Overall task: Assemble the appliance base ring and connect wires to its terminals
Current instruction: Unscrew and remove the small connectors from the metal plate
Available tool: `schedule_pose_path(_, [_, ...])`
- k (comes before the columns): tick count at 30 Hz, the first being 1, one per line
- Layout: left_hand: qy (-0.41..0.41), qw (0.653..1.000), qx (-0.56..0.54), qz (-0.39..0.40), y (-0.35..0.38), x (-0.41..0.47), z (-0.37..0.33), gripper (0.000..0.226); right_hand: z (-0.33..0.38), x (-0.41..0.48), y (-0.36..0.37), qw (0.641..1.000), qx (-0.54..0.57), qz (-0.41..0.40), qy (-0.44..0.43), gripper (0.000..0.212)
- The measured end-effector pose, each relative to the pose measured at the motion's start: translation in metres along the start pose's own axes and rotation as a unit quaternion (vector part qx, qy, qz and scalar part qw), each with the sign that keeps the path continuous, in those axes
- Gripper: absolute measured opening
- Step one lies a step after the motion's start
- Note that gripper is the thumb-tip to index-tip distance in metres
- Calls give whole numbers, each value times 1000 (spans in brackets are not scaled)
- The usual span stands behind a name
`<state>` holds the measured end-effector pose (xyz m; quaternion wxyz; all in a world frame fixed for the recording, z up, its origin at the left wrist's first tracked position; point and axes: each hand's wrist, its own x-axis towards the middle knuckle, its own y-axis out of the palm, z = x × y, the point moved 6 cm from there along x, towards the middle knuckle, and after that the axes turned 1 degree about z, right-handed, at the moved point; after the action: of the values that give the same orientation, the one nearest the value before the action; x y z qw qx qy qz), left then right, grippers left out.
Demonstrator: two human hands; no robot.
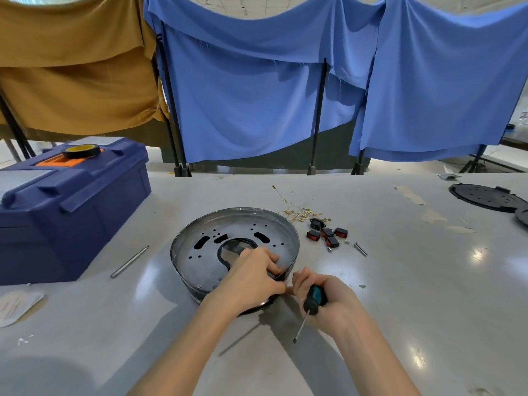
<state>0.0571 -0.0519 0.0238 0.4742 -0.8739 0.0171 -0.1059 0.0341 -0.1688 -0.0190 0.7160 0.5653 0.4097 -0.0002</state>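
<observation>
Base ring [228, 241] of shiny metal lies in the middle of the grey table [400, 267]. The left hand [254, 272] presses on its near rim, fingers curled over the edge. The right hand [328, 298], just beside it, is clenched around a screwdriver [311, 305] whose tip points toward the person. Thin wires [297, 210] and red switches [328, 234] lie behind the ring, to its right.

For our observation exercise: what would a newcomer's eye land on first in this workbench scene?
First, the shiny metal base ring at the table's centre, with the left hand gripping its near rim. Beside it, the right hand holds a screwdriver pointing down. A big blue toolbox sits left, and blue curtains hang behind.
</observation>
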Motion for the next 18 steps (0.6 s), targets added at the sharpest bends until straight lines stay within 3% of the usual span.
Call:
schedule_pose_path(4, [6, 1000, -8, -3, 2, 1, 1, 14, -5, -5, 1, 1000, -1, 13, -3, 14])
schedule_pose_path(7, [7, 1000, 3, 8, 5, 1, 1, 15, 5, -3, -1, 999, -21, 11, -21, 35])
schedule_pose_path(9, [13, 1000, 8, 10, 6, 2, 0, 12, 19, -1, -3, 998, -38, 4, -51, 38])
schedule_pose_path(11, [21, 1000, 11, 10, 6, 1, 0, 9, 35, 0, -2, 994, -75, -1, -77, 26])
schedule_pose_path(13, [23, 999, 2, 24, 5, 1, 2, 20, 46, 1, 4, 983, -161, 2, -88, 6])
schedule_pose_path(15, [16, 997, -10, 73, 4, 1, 2, 39, 56, 4, 12, 952, -283, -15, -119, 9])
schedule_pose_path(18, [-7, 985, -42, 167, -1, 2, -1, 57, 75, 12, 28, 855, -465, -62, -220, 28])
